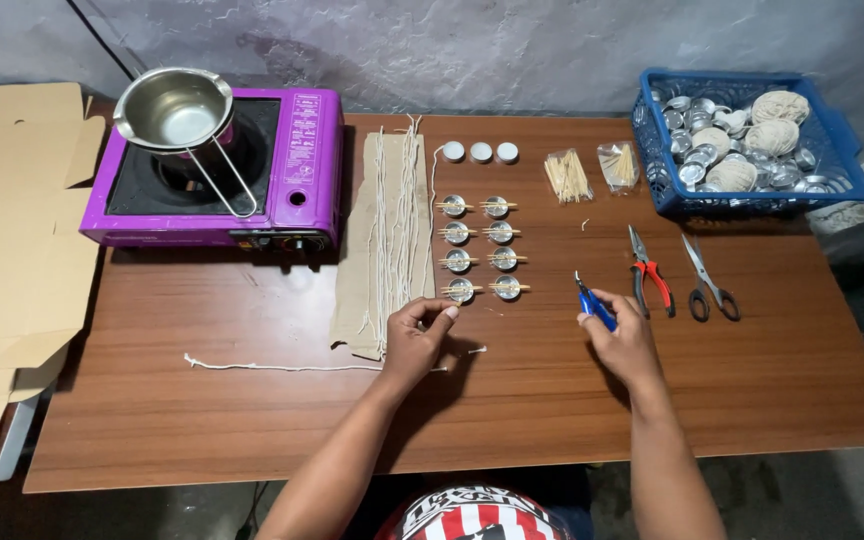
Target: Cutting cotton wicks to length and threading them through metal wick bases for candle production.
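Pinching a wick [282, 367] end just below the cups [479, 248] with my left hand [417, 338], I am gripping blue cutters [593, 303] in my right hand [624, 340], right of the cups. Eight cups are already carrying sticks; more wicks [395, 235] are waiting left of them.

Brown wood-grain table [252, 420], smooth with a dull sheen. On it, glossy purple stove [302, 170] bearing a polished steel pot [174, 108]. Right of the stove, matt brown cardboard strip [357, 270] under rough white string [392, 230]. Right of that, shiny metal cups [479, 248] crossed by pale wooden sticks. Blue-plastic-handled cutters [594, 303] in the right hand [620, 345]. Far right, blue plastic basket [842, 150].
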